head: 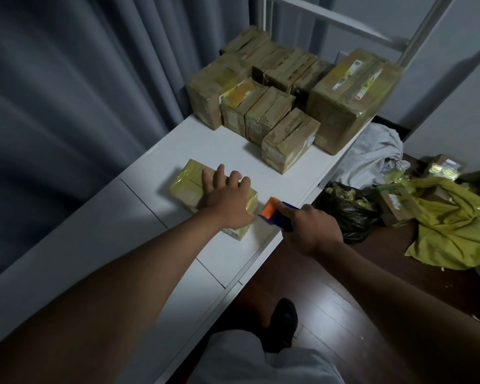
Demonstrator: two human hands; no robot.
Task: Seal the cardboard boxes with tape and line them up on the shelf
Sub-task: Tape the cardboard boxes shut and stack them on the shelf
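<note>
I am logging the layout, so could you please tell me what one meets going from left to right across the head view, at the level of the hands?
Grey curtain → flat taped box under the left hand → tape dispenser gripped by the right hand → black bag → yellow cloth.

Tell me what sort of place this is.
Probably a room at home, used for packing: grey curtains, dark wood floor, taped cardboard boxes lined up on a white shelf, and crumpled cloth on the floor.
</note>
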